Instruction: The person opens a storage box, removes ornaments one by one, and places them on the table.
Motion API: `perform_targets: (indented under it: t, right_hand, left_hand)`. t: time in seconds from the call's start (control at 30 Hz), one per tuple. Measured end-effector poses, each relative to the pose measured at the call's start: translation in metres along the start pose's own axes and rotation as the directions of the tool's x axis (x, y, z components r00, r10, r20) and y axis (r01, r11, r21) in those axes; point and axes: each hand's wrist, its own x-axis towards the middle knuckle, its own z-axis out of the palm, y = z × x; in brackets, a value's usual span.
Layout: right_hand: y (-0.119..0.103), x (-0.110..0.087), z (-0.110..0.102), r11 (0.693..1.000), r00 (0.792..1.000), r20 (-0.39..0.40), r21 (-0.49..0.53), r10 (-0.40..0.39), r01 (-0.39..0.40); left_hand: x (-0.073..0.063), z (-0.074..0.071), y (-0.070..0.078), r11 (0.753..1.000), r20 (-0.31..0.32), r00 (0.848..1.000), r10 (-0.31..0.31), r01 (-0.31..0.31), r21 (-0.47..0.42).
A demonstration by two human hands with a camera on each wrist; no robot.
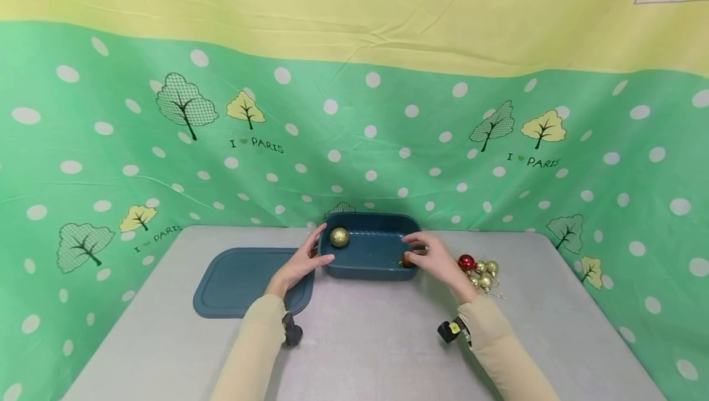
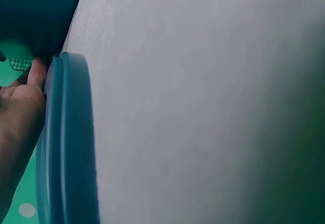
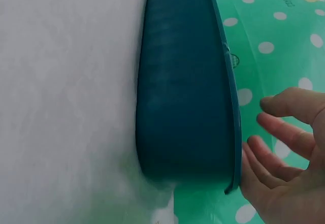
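A dark blue rectangular box [image 1: 368, 273] stands at the back middle, its open side up. Inside it, at the left end, lies a gold ball ornament [image 1: 340, 237]. My left hand [image 1: 299, 266] holds the box's left end, thumb at the front corner and fingers along the side. Over the right end is my right hand [image 1: 437, 258], fingers spread and loosely bent. Beneath its thumb, a brownish-orange ornament [image 1: 407, 260] shows in the box, partly hidden. In the right wrist view nothing appears between the right hand's fingers [image 3: 287, 135], which reach past the box rim.
A flat blue lid [image 1: 244, 284] lies left of the box, partly under my left hand. To the right sit a red ball ornament [image 1: 466, 262] and several small gold ball ornaments [image 1: 485, 281]. A green and yellow printed cloth [image 1: 382, 118] hangs behind the grey table [image 1: 365, 339].
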Motion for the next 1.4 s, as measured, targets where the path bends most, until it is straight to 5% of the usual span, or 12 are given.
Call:
perform_targets:
  t: [0.2,0.43,0.7,1.0,1.13,1.27,1.4]
  right_hand:
    - [-0.007,0.009,0.01,0.993,0.997,0.007,-0.1,0.072,-0.071]
    - [-0.018,0.017,0.021,0.968,0.985,0.053,-0.202,0.164,-0.15]
    - [-0.019,0.023,0.026,0.967,0.968,0.079,-0.119,0.236,-0.226]
    - [-0.011,0.032,0.029,0.975,0.954,0.198,-0.048,0.223,-0.217]
    - [-0.007,0.036,0.025,0.976,0.927,0.311,0.001,0.209,-0.22]
    - [-0.002,0.04,0.022,0.96,0.878,0.435,0.097,0.198,-0.264]
    - [0.004,0.042,0.021,0.95,0.841,0.528,0.186,0.117,-0.249]
  left_hand:
    - [-0.001,0.0,0.004,1.0,0.026,1.0,-0.016,0.016,-0.014]
    - [-0.013,0.0,0.031,1.0,0.058,0.998,-0.03,0.03,-0.004]
    - [-0.015,0.0,0.034,0.999,0.062,0.998,-0.029,0.03,-0.011]
    - [-0.014,0.0,0.033,0.999,0.062,0.998,-0.03,0.031,-0.021]
    - [-0.015,0.0,0.034,0.999,0.062,0.998,-0.026,0.027,-0.019]
    - [-0.016,0.0,0.035,1.0,0.057,0.998,-0.022,0.023,-0.018]
    - [-0.016,0.0,0.034,0.999,0.052,0.998,-0.029,0.03,-0.012]
